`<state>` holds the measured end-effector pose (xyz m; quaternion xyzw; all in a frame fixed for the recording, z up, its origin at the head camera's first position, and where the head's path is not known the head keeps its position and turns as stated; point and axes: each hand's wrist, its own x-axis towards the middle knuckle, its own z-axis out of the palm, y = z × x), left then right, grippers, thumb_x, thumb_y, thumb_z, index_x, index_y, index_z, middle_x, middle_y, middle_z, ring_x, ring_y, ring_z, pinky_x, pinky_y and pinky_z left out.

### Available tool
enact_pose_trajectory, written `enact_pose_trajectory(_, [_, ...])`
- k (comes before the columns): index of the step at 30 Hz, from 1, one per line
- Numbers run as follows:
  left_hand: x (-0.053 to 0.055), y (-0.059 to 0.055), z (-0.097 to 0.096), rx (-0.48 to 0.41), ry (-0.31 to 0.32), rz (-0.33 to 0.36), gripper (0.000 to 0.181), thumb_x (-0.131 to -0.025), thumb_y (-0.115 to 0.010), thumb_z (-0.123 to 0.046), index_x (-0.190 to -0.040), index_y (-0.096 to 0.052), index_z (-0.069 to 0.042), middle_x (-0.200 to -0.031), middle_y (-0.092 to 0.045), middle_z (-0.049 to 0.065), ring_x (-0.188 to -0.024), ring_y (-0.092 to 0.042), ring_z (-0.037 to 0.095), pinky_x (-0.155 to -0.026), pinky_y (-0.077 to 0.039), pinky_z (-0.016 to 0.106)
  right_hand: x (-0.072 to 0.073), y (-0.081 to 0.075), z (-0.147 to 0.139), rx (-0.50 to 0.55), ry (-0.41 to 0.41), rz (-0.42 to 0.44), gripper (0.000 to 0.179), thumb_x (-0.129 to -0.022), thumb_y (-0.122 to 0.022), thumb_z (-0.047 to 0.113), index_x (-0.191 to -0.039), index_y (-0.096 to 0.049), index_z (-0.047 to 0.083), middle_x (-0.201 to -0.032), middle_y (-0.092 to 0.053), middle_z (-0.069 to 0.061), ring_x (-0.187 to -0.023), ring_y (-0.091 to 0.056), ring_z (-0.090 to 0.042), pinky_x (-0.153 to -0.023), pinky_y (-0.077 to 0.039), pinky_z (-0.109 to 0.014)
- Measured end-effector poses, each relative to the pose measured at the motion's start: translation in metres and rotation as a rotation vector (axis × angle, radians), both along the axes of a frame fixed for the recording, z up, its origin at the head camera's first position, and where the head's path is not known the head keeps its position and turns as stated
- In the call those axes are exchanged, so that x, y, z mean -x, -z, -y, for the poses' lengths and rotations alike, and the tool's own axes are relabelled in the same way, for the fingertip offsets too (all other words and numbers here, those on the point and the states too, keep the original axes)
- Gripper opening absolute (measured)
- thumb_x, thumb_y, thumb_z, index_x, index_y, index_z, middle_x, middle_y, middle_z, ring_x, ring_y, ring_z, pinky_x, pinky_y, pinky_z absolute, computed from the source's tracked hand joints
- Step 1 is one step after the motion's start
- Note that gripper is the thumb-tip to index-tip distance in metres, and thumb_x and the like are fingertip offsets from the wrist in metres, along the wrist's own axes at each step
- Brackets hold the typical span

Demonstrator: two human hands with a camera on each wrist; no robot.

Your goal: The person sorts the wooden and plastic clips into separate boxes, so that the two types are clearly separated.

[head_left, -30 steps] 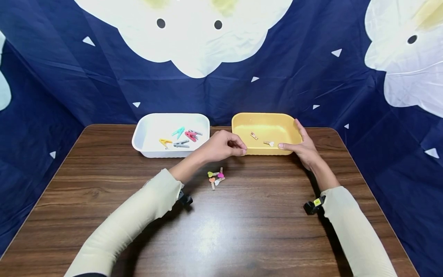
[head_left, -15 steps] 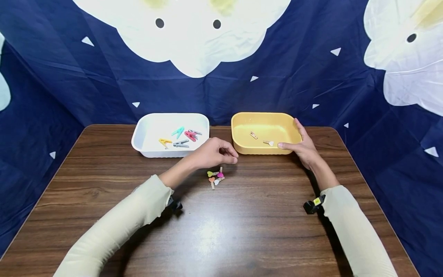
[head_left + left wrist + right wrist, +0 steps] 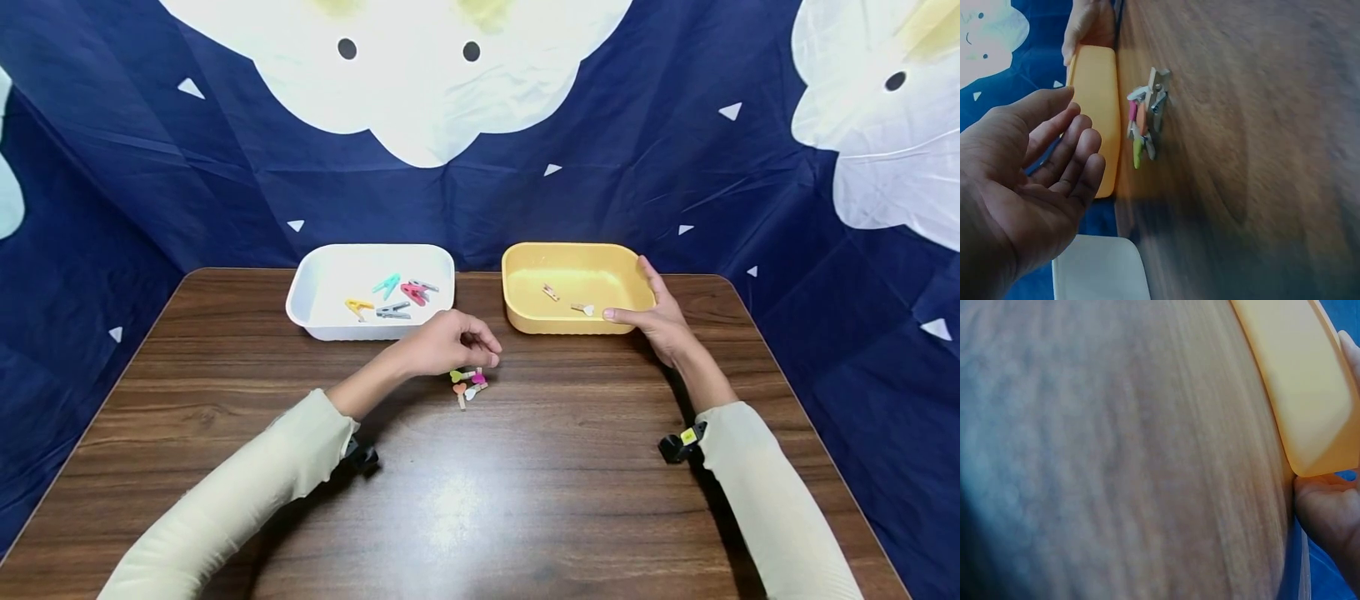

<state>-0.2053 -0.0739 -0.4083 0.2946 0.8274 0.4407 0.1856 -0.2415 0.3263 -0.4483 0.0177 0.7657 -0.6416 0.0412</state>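
Observation:
My left hand (image 3: 450, 343), palm bare in the left wrist view, hovers just behind a small group of mini wooden clothespins (image 3: 1141, 119) on the table. Its fingers are loosely bent with nothing between them. Those pegs carry heart tops: a green heart (image 3: 455, 377), a pink heart (image 3: 478, 379), an orange heart (image 3: 460, 389) and a white heart (image 3: 470, 395). At the yellow tray (image 3: 555, 326), my right hand (image 3: 663, 327) grips the right end, thumb over the front rim and fingers along the side wall. Inside lie two mini clothespins, one with a white heart (image 3: 588, 311).
Left of the yellow tray stands a white tray (image 3: 345, 332) with several larger plastic clothespins, among them a yellow clothespin (image 3: 358, 307) and a red clothespin (image 3: 414, 294). Both trays sit at the back edge of the wooden table (image 3: 570, 483), before a blue curtain (image 3: 495, 200).
My left hand has drawn back from the yellow tray's front left corner, leftward and nearer, to the heart clothespins. The right hand has stayed on the yellow tray.

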Motion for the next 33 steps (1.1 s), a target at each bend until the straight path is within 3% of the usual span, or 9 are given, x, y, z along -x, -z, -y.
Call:
enact_pose_trajectory(13, [-0.007,0.007,0.020,0.044,-0.009,0.031,0.013,-0.100,-0.083,-0.011,-0.112,-0.086,-0.006,-0.102,-0.087,0.003,-0.088,-0.073,0.010,-0.080,-0.058,0.024,0.000,0.000,0.000,-0.016,-0.001,0.008,0.127,-0.094,-0.087,-0.002,-0.184,-0.005,0.034,-0.193,-0.001,0.008,-0.176,-0.017,-0.023,-0.144,-0.020,-0.039])
enact_pose_trajectory(21, [-0.010,0.012,0.035,0.080,-0.025,0.003,0.015,-0.100,-0.081,-0.009,-0.113,-0.087,-0.007,-0.101,-0.085,0.002,-0.086,-0.068,0.010,-0.077,-0.056,0.023,-0.001,-0.001,0.000,-0.034,-0.007,0.010,0.127,-0.094,-0.088,0.001,-0.183,-0.004,0.035,-0.192,-0.001,0.010,-0.176,-0.016,-0.022,-0.143,-0.020,-0.037])
enact_pose_trajectory(27, [-0.011,0.016,0.046,0.087,-0.014,-0.001,0.023,-0.093,-0.086,-0.007,-0.116,-0.085,-0.004,-0.103,-0.082,0.005,-0.094,-0.070,0.012,-0.089,-0.060,0.027,0.000,-0.001,-0.001,-0.048,-0.009,0.017,0.127,-0.095,-0.089,0.003,-0.183,-0.004,0.038,-0.192,0.000,0.011,-0.177,-0.015,-0.022,-0.144,-0.020,-0.040])
enact_pose_trajectory(33, [-0.010,0.020,0.053,0.104,-0.011,0.011,0.036,-0.086,-0.094,-0.006,-0.120,-0.083,-0.001,-0.103,-0.080,0.007,-0.095,-0.069,0.014,-0.085,-0.057,0.022,-0.001,-0.001,-0.001,-0.046,-0.007,0.022,0.127,-0.095,-0.089,0.003,-0.183,-0.004,0.038,-0.192,0.000,0.011,-0.177,-0.015,-0.022,-0.143,-0.021,-0.039])
